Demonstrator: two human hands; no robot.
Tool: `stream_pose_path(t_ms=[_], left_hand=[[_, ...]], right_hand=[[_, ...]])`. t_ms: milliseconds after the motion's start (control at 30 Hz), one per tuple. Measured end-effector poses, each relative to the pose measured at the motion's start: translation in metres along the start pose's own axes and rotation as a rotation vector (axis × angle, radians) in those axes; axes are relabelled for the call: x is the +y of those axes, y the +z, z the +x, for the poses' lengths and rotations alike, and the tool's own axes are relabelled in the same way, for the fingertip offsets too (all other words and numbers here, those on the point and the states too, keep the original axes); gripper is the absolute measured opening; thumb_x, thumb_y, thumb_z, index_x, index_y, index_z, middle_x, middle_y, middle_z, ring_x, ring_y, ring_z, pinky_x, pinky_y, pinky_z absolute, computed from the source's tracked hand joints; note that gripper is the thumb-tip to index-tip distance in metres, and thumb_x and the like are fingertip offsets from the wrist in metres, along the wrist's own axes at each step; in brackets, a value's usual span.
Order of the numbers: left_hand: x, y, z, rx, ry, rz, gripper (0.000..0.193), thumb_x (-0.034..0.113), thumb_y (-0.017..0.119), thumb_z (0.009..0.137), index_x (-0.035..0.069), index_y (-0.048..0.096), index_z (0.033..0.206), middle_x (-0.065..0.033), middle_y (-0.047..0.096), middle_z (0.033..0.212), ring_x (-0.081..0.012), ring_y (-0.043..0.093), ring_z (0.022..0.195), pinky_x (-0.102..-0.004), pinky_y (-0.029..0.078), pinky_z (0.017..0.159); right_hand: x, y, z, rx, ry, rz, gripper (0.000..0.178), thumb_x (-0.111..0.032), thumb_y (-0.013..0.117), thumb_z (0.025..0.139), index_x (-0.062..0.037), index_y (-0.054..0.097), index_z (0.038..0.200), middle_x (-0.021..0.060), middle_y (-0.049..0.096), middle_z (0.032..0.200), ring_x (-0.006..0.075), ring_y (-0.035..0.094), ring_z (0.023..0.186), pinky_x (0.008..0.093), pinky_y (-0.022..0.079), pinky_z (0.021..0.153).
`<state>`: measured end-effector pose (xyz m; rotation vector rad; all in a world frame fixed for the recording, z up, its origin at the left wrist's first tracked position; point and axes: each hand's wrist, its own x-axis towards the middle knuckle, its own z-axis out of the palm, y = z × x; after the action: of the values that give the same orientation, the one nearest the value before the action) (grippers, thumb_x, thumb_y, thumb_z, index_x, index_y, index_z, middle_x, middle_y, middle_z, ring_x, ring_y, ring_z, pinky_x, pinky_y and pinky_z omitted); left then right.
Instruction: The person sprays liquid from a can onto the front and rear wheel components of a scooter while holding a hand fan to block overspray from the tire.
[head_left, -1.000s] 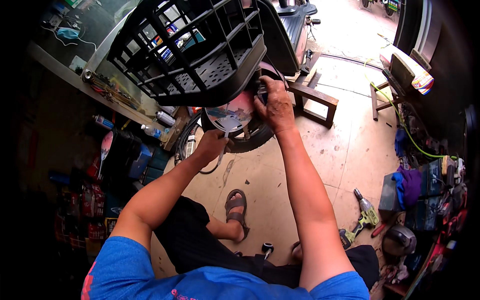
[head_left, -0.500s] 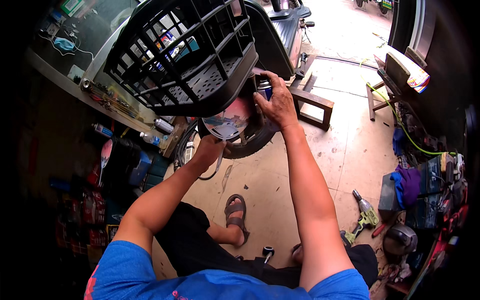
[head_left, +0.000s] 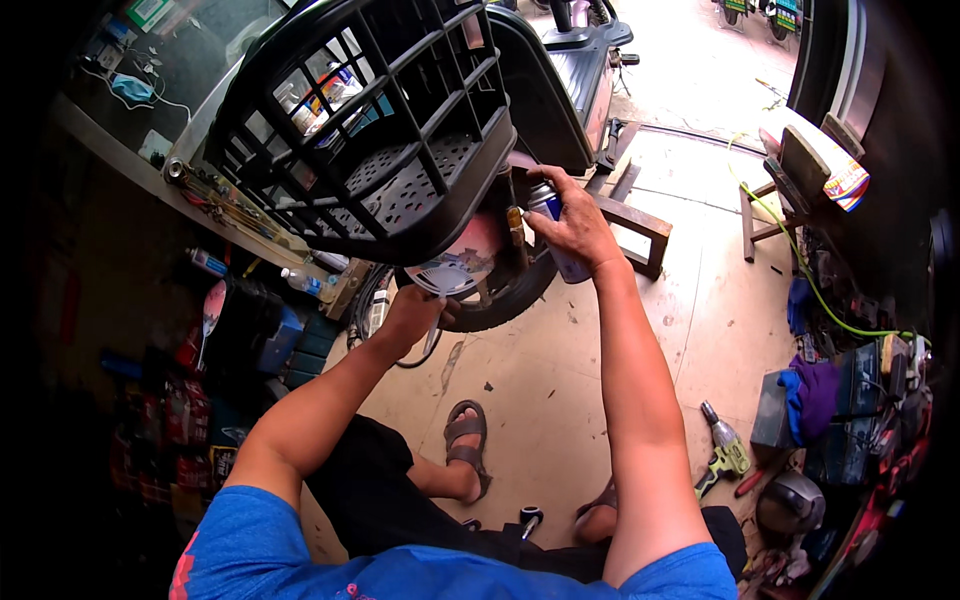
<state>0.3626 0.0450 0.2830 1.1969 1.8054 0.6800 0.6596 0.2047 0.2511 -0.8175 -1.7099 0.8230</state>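
Steady the blue-and-white metal spray can (head_left: 572,265), wrapped in fingers of the right hand (head_left: 583,228); angle clear the pink-and-white plastic fan (head_left: 456,266), pinched in fingers of the left hand (head_left: 410,310).

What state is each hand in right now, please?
Left hand: closed, holding a hand fan by its handle.
Right hand: closed, holding a spray can.

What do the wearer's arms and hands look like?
The left hand and right hand wear no gloves, and no watch shows on either wrist. Short blue sleeves end above the elbows; a pinkish-red marking shows on the left one's outer edge.
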Motion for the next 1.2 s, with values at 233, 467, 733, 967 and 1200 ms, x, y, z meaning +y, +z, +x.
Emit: stream_pose_path(t_ms=[233,467,733,967,1200], left_hand=[[-0.002,0.000,0.005,0.007,-0.011,0.005,0.023,-0.002,0.057,0.108,-0.008,0.071,0.124,-0.0160,0.080,0.107,-0.0203,0.077,0.087,-0.0359,0.061,0.081],[-0.002,-0.004,0.004,0.002,-0.034,-0.018,0.025,0.000,0.057,0.108,-0.006,0.070,0.128,-0.0154,0.080,0.109,-0.0203,0.077,0.088,-0.0355,0.062,0.082],[0.008,0.000,-0.004,-0.018,-0.021,0.014,0.026,0.000,0.055,0.107,-0.004,0.070,0.128,-0.0142,0.080,0.109,-0.0196,0.078,0.089,-0.0348,0.062,0.082],[0.011,0.002,-0.004,-0.022,-0.013,0.042,0.026,0.000,0.055,0.107,-0.003,0.070,0.128,-0.0137,0.080,0.109,-0.0191,0.078,0.088,-0.0345,0.063,0.078],[0.004,0.002,0.002,-0.023,-0.006,0.028,0.026,-0.001,0.055,0.107,-0.004,0.070,0.128,-0.0151,0.080,0.109,-0.0200,0.078,0.087,-0.0359,0.062,0.078]], right_hand=[[-0.001,0.010,0.016,0.142,-0.043,-0.051,0.061,-0.023,0.080,0.087,-0.0152,0.058,0.144,0.0223,0.067,0.129,0.0447,0.069,0.117,0.0485,0.056,0.106],[-0.009,0.010,-0.001,0.020,-0.144,-0.024,0.063,-0.021,0.082,0.086,-0.0092,0.060,0.144,0.0199,0.068,0.137,0.0386,0.070,0.122,0.0455,0.055,0.109],[-0.028,0.026,0.010,0.162,-0.128,-0.165,0.060,-0.020,0.084,0.085,-0.0119,0.062,0.140,0.0208,0.067,0.123,0.0426,0.066,0.118,0.0490,0.054,0.106],[-0.035,0.023,0.003,0.154,-0.241,-0.223,0.064,-0.017,0.084,0.085,-0.0128,0.058,0.144,0.0199,0.065,0.117,0.0426,0.068,0.110,0.0489,0.058,0.098],[-0.040,0.025,0.019,0.148,-0.281,-0.286,0.061,-0.017,0.083,0.085,-0.0156,0.060,0.142,0.0210,0.065,0.117,0.0422,0.069,0.109,0.0499,0.059,0.095]])
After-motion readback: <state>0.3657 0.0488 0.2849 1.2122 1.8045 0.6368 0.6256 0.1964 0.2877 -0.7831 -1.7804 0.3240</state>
